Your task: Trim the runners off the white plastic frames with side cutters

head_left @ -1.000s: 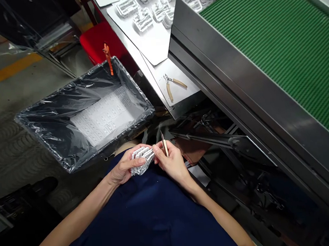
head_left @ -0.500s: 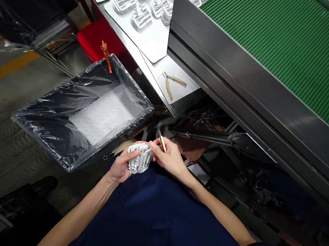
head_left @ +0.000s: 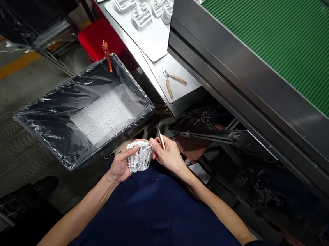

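Soft light is falling from above, glinting along the steel conveyor housing (head_left: 230, 81) and the crumpled plastic liner (head_left: 65, 125). Deep shadow is swallowing the machinery (head_left: 246, 169) underneath, and the bottom corners are darkening. The wide lens is bending straight edges near the frame, while the left hand (head_left: 122, 164) and right hand (head_left: 169, 155) are showing fairly sharply.

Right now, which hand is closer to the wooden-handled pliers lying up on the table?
The right hand, holding a craft knife, is nearer, below the pliers; the left hand lies farther off, down and leftward, gripping white plastic pieces.
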`<state>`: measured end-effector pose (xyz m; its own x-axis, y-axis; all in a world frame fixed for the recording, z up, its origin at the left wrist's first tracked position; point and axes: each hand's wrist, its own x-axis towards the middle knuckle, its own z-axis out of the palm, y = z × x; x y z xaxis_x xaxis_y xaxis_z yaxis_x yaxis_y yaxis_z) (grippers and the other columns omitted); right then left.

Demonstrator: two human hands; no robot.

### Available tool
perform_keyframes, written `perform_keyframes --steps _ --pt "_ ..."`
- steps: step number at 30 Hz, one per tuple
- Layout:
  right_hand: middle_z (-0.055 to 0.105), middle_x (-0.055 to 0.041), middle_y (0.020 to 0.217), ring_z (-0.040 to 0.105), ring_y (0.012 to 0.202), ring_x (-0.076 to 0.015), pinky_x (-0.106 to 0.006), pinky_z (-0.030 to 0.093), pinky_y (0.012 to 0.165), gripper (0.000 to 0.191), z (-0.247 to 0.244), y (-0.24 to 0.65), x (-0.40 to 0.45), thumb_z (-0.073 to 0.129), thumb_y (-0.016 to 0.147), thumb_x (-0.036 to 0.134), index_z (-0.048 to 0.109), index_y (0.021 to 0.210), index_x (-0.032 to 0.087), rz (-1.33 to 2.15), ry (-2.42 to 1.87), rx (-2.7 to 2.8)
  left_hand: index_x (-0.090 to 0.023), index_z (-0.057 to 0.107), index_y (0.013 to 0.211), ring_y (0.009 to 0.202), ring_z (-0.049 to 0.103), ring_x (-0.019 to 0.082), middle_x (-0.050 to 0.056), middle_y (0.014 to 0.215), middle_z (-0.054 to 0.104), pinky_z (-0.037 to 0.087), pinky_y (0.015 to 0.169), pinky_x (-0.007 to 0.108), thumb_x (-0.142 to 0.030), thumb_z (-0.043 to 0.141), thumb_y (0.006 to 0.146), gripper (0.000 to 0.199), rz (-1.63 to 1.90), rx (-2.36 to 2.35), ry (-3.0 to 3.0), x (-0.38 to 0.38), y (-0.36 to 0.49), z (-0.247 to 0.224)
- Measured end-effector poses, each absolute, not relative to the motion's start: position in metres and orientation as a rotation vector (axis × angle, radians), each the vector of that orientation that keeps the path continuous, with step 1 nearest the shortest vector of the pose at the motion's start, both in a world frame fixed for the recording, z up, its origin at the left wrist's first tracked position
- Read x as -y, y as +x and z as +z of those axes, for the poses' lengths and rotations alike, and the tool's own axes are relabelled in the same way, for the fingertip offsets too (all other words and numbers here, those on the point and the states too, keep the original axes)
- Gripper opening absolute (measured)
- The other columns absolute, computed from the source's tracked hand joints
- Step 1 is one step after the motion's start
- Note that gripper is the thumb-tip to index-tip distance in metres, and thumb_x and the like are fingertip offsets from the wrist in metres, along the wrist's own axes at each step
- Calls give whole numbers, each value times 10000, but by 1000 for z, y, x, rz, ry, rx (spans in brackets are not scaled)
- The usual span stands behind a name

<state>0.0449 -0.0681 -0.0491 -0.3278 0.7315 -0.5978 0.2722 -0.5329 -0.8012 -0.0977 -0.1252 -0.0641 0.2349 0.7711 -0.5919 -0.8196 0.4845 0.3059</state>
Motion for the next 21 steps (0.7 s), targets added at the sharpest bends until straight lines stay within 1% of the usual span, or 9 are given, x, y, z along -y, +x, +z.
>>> perform_keyframes --steps 6,11,15,19,21 --pt "489 62 479 412 409 -77 -186 336 426 337 -48 43 70 514 815 526 526 828 189 1934 -1555 1254 -128 611 1051 779 663 252 95 872 694 515 761 368 -259 616 777 303 1084 -779 -73 127 -98 -65" --pt "493 55 493 417 418 -78 -188 333 426 339 -44 44 69 514 817 515 554 852 181 1947 -1551 1297 -142 595 1027 771 648 236 84 845 679 501 717 327 -284 623 779 287 1067 -822 -5 129 -98 -63" --pt "494 58 500 409 425 -69 -183 323 433 313 -38 47 67 551 803 493 579 869 188 1990 -1492 1293 -146 562 1031 783 615 210 72 861 651 468 700 293 -301 643 792 296 992 -990 256 129 -97 -54" --pt "501 58 497 382 412 -59 -186 312 431 298 -37 52 69 593 780 476 565 824 182 2017 -1495 1236 -169 552 1045 759 561 171 39 885 617 424 662 258 -371 653 791 340 872 -1224 619 131 -97 -43" --pt "498 57 499 380 410 -60 -190 312 431 302 -37 53 70 596 775 476 556 801 178 2040 -1502 1224 -186 550 1065 788 546 172 31 926 605 410 665 252 -396 646 792 358 826 -1325 793 132 -97 -39"
